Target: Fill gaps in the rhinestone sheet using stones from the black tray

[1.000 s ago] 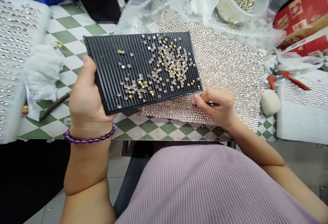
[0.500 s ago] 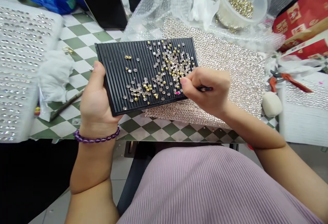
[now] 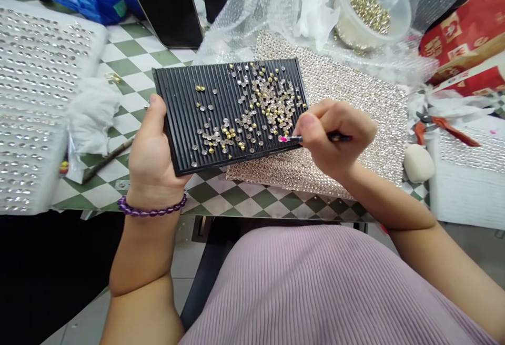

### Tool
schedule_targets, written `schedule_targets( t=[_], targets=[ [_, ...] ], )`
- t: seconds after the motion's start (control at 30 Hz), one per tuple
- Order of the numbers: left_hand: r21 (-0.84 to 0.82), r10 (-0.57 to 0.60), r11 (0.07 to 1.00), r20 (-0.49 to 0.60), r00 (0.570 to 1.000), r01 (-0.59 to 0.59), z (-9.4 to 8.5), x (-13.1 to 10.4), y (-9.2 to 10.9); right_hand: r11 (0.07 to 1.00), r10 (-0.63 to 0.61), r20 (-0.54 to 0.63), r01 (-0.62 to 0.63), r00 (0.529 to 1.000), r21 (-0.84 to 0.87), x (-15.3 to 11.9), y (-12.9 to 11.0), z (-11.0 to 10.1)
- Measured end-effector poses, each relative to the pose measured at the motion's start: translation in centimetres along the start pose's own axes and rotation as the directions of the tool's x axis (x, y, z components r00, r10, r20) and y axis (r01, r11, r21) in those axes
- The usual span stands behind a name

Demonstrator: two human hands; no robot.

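Observation:
My left hand (image 3: pixel 152 150) grips the left end of a black ridged tray (image 3: pixel 181 103), its thumb on the edge and the other fingers hidden beneath. Loose clear and gold rhinestones (image 3: pixel 272 100) lie on the tray, mostly toward its right side. My right hand (image 3: pixel 339 134) is closed around a thin dark pen-like tool (image 3: pixel 294 139) with a pink tip, which is over the tray's lower right part. Under the tray's right end is a sheet covered in rhinestones (image 3: pixel 355 108).
A clear tub (image 3: pixel 398 8) of gold stones stands at the back right, beside bubble wrap (image 3: pixel 244 13). Orange-handled pliers (image 3: pixel 453 128) and a white lump (image 3: pixel 418 163) lie right. At left are a stone-covered white board (image 3: pixel 31 108) and crumpled tissue (image 3: pixel 92 113).
My right hand has moved right, away from the tray's middle, and more of the pink-tipped tool shows. The tray and my left hand appear slightly farther right in view.

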State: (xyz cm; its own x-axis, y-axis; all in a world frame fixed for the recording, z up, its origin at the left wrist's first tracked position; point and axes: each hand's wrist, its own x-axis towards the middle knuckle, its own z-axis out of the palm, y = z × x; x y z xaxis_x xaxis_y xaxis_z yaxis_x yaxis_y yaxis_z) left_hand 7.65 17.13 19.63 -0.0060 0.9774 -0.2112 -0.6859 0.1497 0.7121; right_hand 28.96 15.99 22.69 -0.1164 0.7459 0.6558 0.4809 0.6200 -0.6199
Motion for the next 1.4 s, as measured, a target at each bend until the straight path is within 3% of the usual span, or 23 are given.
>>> schedule_targets(
  t=[0.1, 0.2, 0.3, 0.37, 0.47, 0.63, 0.77, 0.93, 1.4],
  targets=[
    [0.018, 0.005, 1.0, 0.007, 1.0, -0.005, 0.0, 0.0, 0.0, 0.986, 0.027, -0.174, 0.003, 0.984, 0.167, 0.2, 0.1, -0.1],
    [0.03, 0.02, 0.999, 0.019, 1.0, -0.02, -0.1, 0.0, -0.1, 0.959, 0.057, -0.247, 0.016, 0.967, 0.282, 0.1, 0.1, -0.8],
    [0.053, 0.055, 0.997, 0.025, 0.998, -0.056, 0.0, 0.0, -0.1, 0.972, 0.085, -0.164, -0.046, 0.983, 0.231, -1.0, 0.0, -2.1],
    [0.078, 0.077, 0.994, 0.02, 0.997, -0.078, 0.0, -0.1, -0.2, 0.987, 0.088, -0.012, -0.085, 0.996, 0.136, -2.1, 0.1, -3.0],
    [0.119, 0.089, 0.989, 0.007, 0.996, -0.089, 0.0, -0.1, -0.1, 0.992, 0.129, 0.178, -0.13, 0.976, -0.006, -3.6, 0.6, -4.0],
    [0.107, 0.077, 0.991, 0.012, 0.997, -0.078, -0.1, -0.1, -0.1, 0.989, 0.143, 0.291, -0.123, 0.946, -0.086, -4.6, 1.4, -4.2],
    [0.102, 0.081, 0.992, -0.014, 0.997, -0.079, 0.0, 0.0, -0.1, 0.987, 0.117, 0.312, -0.076, 0.943, -0.138, -4.6, 1.6, -4.1],
    [0.146, 0.075, 0.986, 0.014, 0.997, -0.076, 0.0, -0.1, 0.0, 0.991, 0.112, 0.289, -0.085, 0.951, -0.104, -4.6, 1.5, -4.2],
    [0.076, 0.045, 0.996, 0.007, 0.999, -0.046, 0.1, 0.0, 0.1, 0.988, 0.124, 0.292, -0.091, 0.948, -0.123, -4.9, 1.5, -4.1]
  ],
)
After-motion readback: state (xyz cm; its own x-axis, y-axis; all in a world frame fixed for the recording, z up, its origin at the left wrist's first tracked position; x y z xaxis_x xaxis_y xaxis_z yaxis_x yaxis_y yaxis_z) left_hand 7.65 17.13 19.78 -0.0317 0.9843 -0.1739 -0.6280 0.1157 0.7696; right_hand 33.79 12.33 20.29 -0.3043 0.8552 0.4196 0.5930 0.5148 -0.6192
